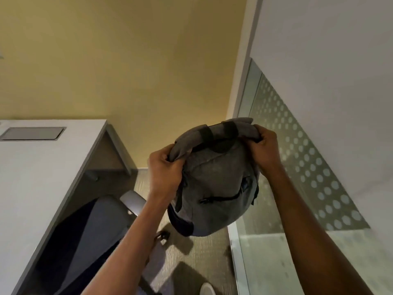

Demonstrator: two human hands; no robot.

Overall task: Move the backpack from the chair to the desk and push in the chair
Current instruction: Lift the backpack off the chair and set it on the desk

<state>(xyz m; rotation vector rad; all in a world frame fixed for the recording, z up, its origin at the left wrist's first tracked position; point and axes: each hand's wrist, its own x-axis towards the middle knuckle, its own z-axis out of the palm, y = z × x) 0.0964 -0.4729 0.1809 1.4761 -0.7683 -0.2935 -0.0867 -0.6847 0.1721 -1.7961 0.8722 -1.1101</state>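
A grey backpack with black trim hangs in the air in front of me, clear of the floor. My left hand is shut on its upper left strap. My right hand grips the upper right strap. The office chair, with a dark grey seat and a pale armrest, stands below and to the left, its seat bare and partly under the desk edge. The white desk fills the left side.
A grey cable hatch is set into the desk top at the back. A yellow wall stands behind. A frosted glass partition with a dot pattern runs along the right. The floor is carpeted, and a white shoe tip shows at the bottom.
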